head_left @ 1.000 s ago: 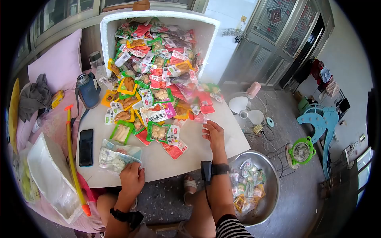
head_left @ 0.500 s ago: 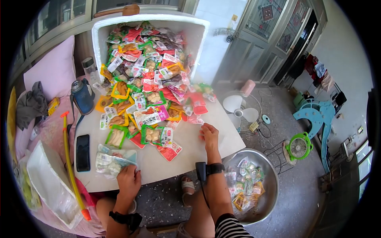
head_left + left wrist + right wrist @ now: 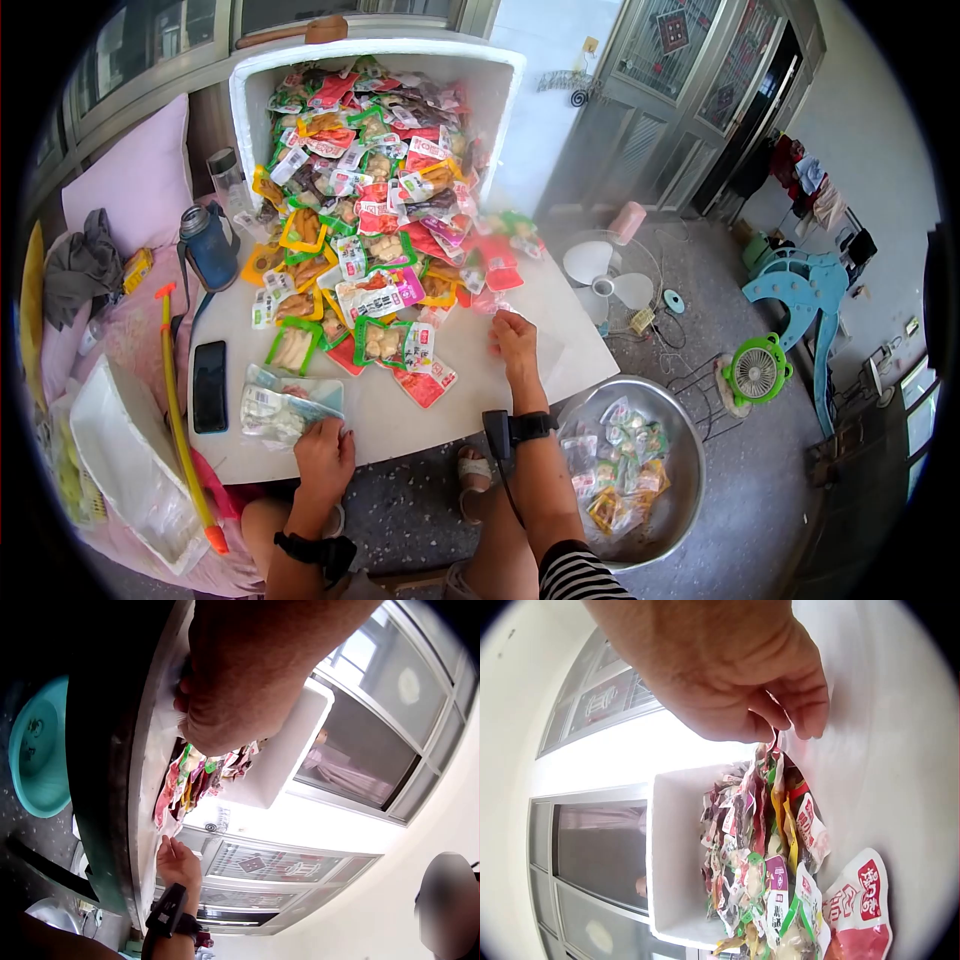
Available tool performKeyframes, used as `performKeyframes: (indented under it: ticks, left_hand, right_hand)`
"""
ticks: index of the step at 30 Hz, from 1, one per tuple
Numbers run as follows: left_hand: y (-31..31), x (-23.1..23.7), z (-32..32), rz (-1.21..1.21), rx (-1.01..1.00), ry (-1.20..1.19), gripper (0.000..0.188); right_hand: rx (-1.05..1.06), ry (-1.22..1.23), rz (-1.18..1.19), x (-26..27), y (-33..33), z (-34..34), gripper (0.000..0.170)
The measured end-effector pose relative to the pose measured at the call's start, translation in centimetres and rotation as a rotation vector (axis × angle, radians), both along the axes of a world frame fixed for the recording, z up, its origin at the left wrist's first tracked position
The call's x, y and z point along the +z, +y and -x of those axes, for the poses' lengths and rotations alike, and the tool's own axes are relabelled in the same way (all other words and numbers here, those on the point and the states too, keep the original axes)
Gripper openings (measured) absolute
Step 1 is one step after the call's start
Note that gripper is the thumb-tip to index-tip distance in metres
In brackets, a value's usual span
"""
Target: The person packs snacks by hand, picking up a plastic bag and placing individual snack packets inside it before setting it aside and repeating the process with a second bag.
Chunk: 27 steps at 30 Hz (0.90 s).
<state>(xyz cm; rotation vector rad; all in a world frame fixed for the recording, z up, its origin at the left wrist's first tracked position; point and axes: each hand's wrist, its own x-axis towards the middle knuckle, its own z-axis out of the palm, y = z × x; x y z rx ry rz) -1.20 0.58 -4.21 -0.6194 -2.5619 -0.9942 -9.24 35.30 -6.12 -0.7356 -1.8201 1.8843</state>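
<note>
On the table near its front edge, my left hand has its fingers curled at the near edge of a clear plastic bag with pale packets inside. Further right, my right hand is low over the table, beside the pile of sealed snack packets. In the right wrist view, its thumb and fingers bend together near the packets; I cannot tell whether they pinch a packet's edge. Closest to these fingertips lies a clear packet. A red packet lies flat between the hands.
The packets spill from a white foam box lying on its side. A phone and blue flask stand at the left. On the floor right of the table sits a metal basin holding packets. A green fan stands beyond.
The head view has shifted slightly. My right hand has moved a little left, closer to the pile's near right edge. My left hand stays at the plastic bag.
</note>
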Motion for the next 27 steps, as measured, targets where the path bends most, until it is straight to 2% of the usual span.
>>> performKeyframes:
  ticks: [11,17,27]
  left_hand:
    - [-0.8,-0.2,0.4,0.115,0.078,0.069,0.013]
    - [-0.8,-0.1,0.5,0.103,0.079,0.13,0.013]
    - [-2.0,-0.5,1.0,0.15,0.031,0.05,0.014]
  right_hand:
    - [0.023,0.011,0.014,0.8,-0.7,-0.3,0.025]
    - [0.063,0.02,0.039,0.3,-0.7,-0.1,0.025]
    - [0.05,0.009,0.061,1.2,-0.9,-0.6,0.024]
